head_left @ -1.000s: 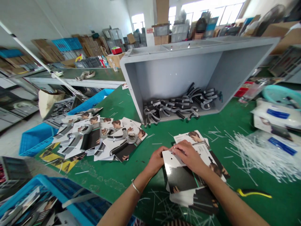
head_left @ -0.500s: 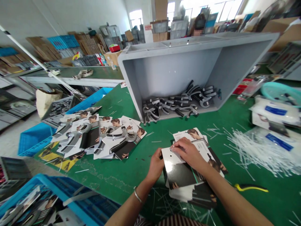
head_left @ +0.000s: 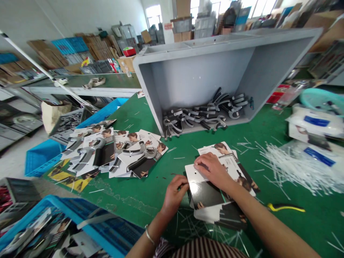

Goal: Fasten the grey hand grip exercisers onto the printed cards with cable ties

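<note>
A printed backing card (head_left: 202,195) with small punched holes lies on top of a stack of cards on the green table. My right hand (head_left: 215,172) rests over its upper part, fingers bent and pressed together at the holes. My left hand (head_left: 174,193) is beside the card's left edge with its fingers curled together; whatever is between them is too small to make out. More printed cards (head_left: 219,147) lie under and behind my right hand. To the left, grey-and-black hand grips (head_left: 143,156) lie on other cards.
A grey crate (head_left: 199,79) tipped on its side holds several hand grips (head_left: 193,118). White cable ties (head_left: 292,168) are heaped at the right, near yellow-handled pliers (head_left: 286,207). A blue basket (head_left: 104,222) stands at the lower left. A person (head_left: 228,21) is behind the crate.
My left hand has slid down and back from the card's upper left edge, its fingers now curled. My right hand stays at the holes. The view has shifted slightly.
</note>
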A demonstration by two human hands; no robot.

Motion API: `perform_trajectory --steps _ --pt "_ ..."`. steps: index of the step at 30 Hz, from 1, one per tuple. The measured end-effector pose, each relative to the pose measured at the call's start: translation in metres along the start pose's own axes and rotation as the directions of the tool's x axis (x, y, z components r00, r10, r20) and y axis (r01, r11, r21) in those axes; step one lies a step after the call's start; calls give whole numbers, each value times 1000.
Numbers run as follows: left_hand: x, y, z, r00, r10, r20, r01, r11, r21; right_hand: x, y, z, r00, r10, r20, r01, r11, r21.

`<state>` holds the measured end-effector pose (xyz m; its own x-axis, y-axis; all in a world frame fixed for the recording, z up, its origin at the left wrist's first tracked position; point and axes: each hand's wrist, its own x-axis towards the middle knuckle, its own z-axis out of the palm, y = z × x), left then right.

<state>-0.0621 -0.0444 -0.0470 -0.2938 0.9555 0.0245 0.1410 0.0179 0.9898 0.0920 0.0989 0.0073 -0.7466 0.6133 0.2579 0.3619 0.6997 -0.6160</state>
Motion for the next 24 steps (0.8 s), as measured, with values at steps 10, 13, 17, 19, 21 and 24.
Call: perform_trajectory --steps 10,13,17,19,21,24 --pt "29 1 31 985 -173 -8 162 942 -295 -1 0 -2 1000 -10 3 10 1000 28" --pt "26 2 30 980 -200 -22 182 928 -325 -2 -1 -4 999 -44 26 41 996 76" --pt "28 4 28 973 -226 -44 179 864 -471 -4 -6 -10 994 -74 86 68 995 74" --pt "30 4 26 974 -228 -15 181 809 -560 -5 -8 -13 988 -82 134 76 996 55" --pt "29 4 22 972 -232 46 211 759 -617 -6 -9 -14 979 -105 177 100 994 36" --pt "23 5 12 962 -236 141 270 717 -643 -6 -7 -12 972 -143 185 141 990 27"
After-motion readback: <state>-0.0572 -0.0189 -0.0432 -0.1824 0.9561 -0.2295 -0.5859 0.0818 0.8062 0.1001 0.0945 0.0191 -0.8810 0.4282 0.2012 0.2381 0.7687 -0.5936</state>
